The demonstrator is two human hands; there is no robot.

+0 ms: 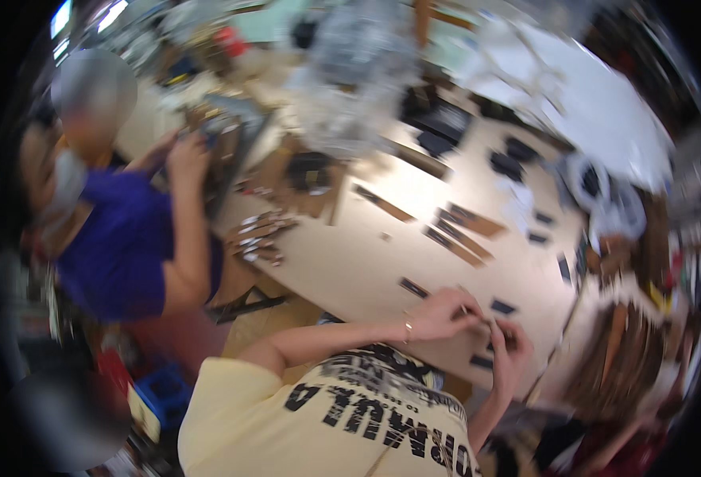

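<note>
Left hand (444,312) and right hand (512,350) meet at the near edge of the pale wooden bench (350,262), fingers pinched together on a small dark flat piece (489,324); blur hides its shape. Similar dark strips (455,238) lie scattered farther along. A person in a purple shirt (120,246) works opposite.

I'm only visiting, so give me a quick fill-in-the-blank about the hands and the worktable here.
1. The left hand has a thin bracelet on its ___.
2. The left hand and the right hand come together over a pale beige ___, where flat dark rectangular pieces lie scattered.
3. The short-sleeved shirt with black print below the hands is pale ___.
Missing words: wrist; table; yellow.
</note>
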